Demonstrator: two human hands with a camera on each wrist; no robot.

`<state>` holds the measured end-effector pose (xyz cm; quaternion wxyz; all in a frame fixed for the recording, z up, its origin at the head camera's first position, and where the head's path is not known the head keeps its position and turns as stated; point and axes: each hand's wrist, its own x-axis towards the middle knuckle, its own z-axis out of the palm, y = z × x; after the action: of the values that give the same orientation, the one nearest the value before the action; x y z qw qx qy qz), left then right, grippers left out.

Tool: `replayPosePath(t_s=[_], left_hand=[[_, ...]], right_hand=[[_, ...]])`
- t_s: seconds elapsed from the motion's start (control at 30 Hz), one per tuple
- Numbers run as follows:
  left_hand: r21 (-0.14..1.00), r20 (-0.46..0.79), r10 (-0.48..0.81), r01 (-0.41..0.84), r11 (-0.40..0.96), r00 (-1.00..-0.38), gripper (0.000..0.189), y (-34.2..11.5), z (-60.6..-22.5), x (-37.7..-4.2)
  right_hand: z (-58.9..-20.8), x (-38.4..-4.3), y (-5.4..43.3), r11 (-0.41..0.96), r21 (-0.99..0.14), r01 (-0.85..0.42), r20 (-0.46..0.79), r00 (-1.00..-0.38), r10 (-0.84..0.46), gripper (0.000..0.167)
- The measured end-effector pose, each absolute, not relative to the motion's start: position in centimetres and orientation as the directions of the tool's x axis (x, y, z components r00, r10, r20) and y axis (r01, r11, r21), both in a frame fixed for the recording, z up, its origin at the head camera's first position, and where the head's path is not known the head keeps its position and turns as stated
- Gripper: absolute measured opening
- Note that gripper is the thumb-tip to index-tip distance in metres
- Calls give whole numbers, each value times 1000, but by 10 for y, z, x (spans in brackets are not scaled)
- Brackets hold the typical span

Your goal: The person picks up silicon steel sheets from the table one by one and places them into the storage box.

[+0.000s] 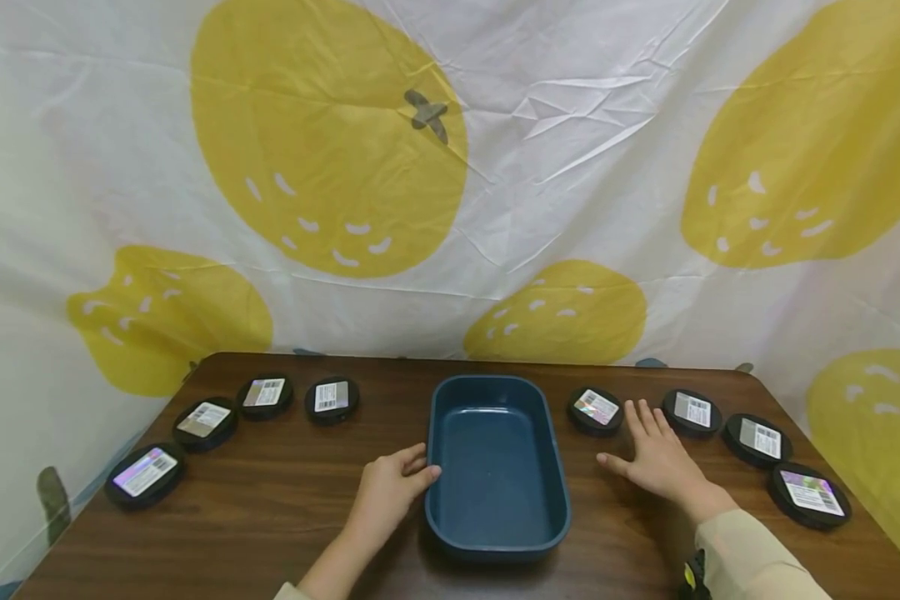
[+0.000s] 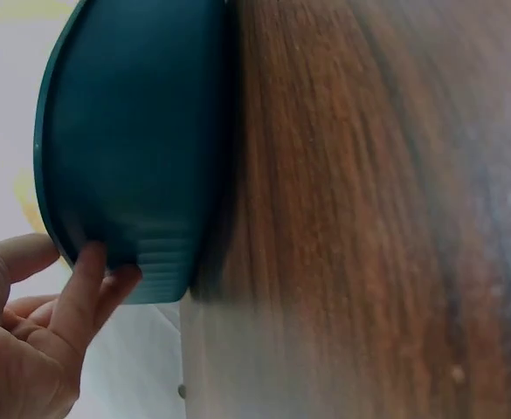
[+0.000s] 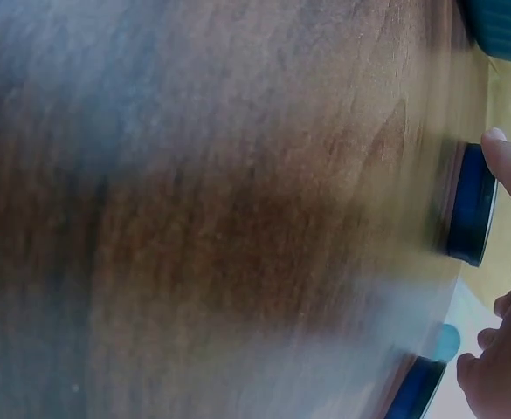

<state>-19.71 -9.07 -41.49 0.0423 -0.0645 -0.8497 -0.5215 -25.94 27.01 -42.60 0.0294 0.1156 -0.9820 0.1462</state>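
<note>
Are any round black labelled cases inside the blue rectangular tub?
No: all eight round black labelled cases lie on the wooden table, four on each side of the blue rectangular tub.

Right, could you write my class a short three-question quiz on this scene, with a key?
1. Count: In the head view, how many black discs lie to the picture's left of the blue container?

2. True or false: The right hand is gripping the blue container.

3. Choose one: What is the left hand touching?
A. A black disc
B. The blue container
C. The right hand

Key:
1. Four.
2. False; the right hand is apart from the container, its fingers spread.
3. B; the left hand grips the container's side at the rim.
</note>
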Motion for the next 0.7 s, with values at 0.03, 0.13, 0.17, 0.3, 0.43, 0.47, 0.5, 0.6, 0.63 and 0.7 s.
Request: replayPosePath(t_s=[0.03,0.13,0.17,0.3,0.43,0.47,0.5,0.6,0.63,0.7], left_hand=[[881,134,58,146,450,-989,44,-90,-414,-197],[881,119,38,123,457,-992,43,-89,-412,-196],[880,116,32,118,460,-993,42,-88,-412,-196],[865,106,9,96,492,-994,39,-88,-412,-194],[844,119,-1,100,527,-993,35,-87,-412,-193],[847,118,-1,100,522,-993,34,-87,-411,-193],[851,118,-2,100,515,-993,33,-87,-411,-193],[869,113,-5,97,486,-994,32,-87,-410,-192],[873,110,-6,94,479,-994,31,-86,-410,-192],[876,102,-7,87,474,-995,30,-86,-410,-192]], right_hand=[[-426,-260,270,929,-285,-237,90,-971,-220,97],[-428,-261,270,924,-298,-238,89,-971,-221,98],[-428,-261,270,923,-301,-239,89,-971,-222,98],[-429,-264,270,920,-310,-240,89,-971,-223,99],[-431,-266,271,918,-318,-236,81,-972,-221,100],[-432,-266,271,918,-319,-234,79,-972,-220,100],[-432,-267,271,918,-320,-234,80,-972,-220,101],[-433,-268,272,916,-325,-234,82,-972,-219,101],[-433,-269,272,916,-326,-234,83,-972,-219,102],[-434,-271,272,914,-329,-237,84,-972,-222,102]])
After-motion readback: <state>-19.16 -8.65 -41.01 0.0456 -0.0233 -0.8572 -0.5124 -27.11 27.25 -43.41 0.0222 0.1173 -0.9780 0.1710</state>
